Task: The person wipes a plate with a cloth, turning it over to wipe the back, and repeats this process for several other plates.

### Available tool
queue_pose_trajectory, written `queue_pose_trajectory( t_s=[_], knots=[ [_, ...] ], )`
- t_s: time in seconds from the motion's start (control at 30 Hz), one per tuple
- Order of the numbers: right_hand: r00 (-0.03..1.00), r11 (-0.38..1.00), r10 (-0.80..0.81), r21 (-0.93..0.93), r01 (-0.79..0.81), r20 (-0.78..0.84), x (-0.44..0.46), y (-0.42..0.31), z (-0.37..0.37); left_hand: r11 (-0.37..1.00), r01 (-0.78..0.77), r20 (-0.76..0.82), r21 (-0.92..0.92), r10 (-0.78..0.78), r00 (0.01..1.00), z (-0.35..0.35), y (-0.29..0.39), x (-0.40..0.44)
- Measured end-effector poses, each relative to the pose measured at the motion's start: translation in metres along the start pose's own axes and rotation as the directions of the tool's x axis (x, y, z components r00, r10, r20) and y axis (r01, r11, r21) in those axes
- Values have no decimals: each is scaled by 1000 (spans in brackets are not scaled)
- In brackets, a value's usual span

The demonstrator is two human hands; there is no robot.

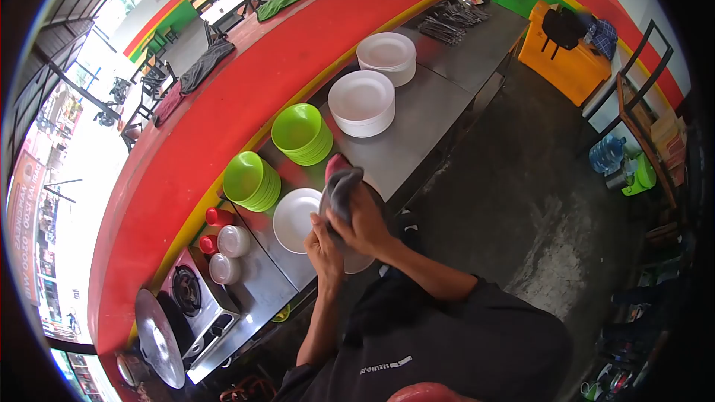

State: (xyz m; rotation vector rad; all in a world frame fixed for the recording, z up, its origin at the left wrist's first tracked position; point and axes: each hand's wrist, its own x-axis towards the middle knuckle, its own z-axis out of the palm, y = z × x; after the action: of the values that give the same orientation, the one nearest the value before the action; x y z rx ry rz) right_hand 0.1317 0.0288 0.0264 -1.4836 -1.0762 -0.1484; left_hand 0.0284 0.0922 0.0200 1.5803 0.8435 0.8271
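My right hand (366, 225) is closed around a grey cloth (343, 184), which presses against a plate (357, 261) mostly hidden beneath my hands. A pink patch sticks out beyond the cloth; whether it belongs to it I cannot tell. My left hand (324, 251) grips the near-left side of that same plate, thumb and fingers up by the cloth. Just left of my hands a white plate (293, 217) rests on the metal counter (417, 130). Two stacks of green bowls, a nearer one (252, 182) and a farther one (302, 135), stand beyond it.
Two stacks of white plates (362, 104) stand farther along, with a pile of cutlery (454, 18) at the far end. White-lidded containers (234, 241), red cups (219, 217), a gas stove (186, 290) and a wok (159, 339) are at left. A red wall (149, 201) borders the counter.
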Motion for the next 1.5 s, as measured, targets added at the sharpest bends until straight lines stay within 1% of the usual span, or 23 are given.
queue_pose_trajectory(
  t_s=[0.1, 0.2, 0.3, 0.37, 0.43, 0.5, 0.57, 0.6, 0.7, 0.73, 0.83, 0.87, 0.9, 0.97, 1.0, 1.03, 1.07, 1.13, 1.2, 1.27, 1.33, 1.43, 1.5],
  knots=[
    [986, 994, -53, -82, 66, 158, -38, -1, 10, 965, 81, -104, -250, -110, 989, 8, 13, 14],
    [995, 979, -71, -186, 83, 70, -80, 33, 19, 942, 111, -114, -318, -155, 981, 11, 15, 27],
    [921, 937, 301, 255, -239, -246, -126, 79, 38, 933, 132, -95, -334, -172, 980, 17, 11, 38],
    [855, 914, 406, 129, -385, -323, -137, 110, 42, 928, 151, -95, -341, -194, 976, 24, 6, 44],
    [706, 791, 612, 278, -545, -357, -118, 122, 29, 920, 168, -61, -354, -202, 978, 26, -11, 51],
    [443, 479, 865, 649, -591, -235, -79, 135, 5, 920, 195, -8, -340, -210, 978, 29, -28, 60],
    [297, 371, 928, 642, -671, -225, -54, 158, -13, 928, 234, 56, -291, -228, 972, 31, -44, 66],
    [219, 310, 950, 637, -705, -221, -43, 168, -21, 962, 219, 110, -165, -203, 973, 29, -53, 70],
    [222, 255, 964, 746, -615, -147, -5, 199, -52, 990, 126, 207, 69, -137, 969, 37, -76, 78],
    [184, 213, 974, 804, -555, -132, 2, 217, -57, 994, 96, 186, 56, -105, 977, 48, -79, 76],
    [250, 286, 940, 938, -197, -234, 41, 238, -72, 964, 252, 442, -89, -188, 877, 65, -70, 112],
    [365, 261, 908, 959, -111, -205, 58, 236, -80, 967, 243, 329, -76, -206, 922, 89, -57, 118],
    [417, 247, 888, 966, -76, -195, 67, 247, -86, 969, 240, 207, -58, -224, 952, 116, -27, 127],
    [513, 202, 840, 979, 1, -174, 82, 276, -100, 887, 414, 227, -202, -369, 901, 140, -15, 146],
    [541, 252, 811, 968, 17, -221, 93, 285, -103, 750, 578, 391, -320, -451, 802, 142, -17, 155],
    [530, 253, 821, 967, -5, -212, 95, 294, -99, 575, 723, 559, -383, -479, 677, 141, -16, 165],
    [528, 257, 824, 966, -23, -207, 101, 310, -96, 531, 776, 598, -341, -514, 614, 147, -9, 171],
    [525, 238, 835, 968, -81, -162, 116, 338, -95, 591, 760, 579, -270, -531, 619, 154, -16, 183],
    [520, 192, 850, 967, -165, -80, 110, 367, -96, 654, 722, 595, -226, -494, 634, 158, -32, 195],
    [553, 499, 797, 783, -371, -245, 77, 422, -83, 756, 609, 480, -238, -454, 751, 167, -37, 209],
    [579, 584, 769, 666, -465, -270, 89, 440, -87, 832, 498, 362, -245, -398, 843, 178, -56, 222],
    [518, 440, 842, 746, -499, -150, 117, 414, -93, 902, 425, 237, -76, -397, 887, 190, -83, 242],
    [474, 360, 875, 789, -498, -99, 140, 405, -91, 836, 525, 248, -160, -481, 841, 201, -79, 251]
  ],
)
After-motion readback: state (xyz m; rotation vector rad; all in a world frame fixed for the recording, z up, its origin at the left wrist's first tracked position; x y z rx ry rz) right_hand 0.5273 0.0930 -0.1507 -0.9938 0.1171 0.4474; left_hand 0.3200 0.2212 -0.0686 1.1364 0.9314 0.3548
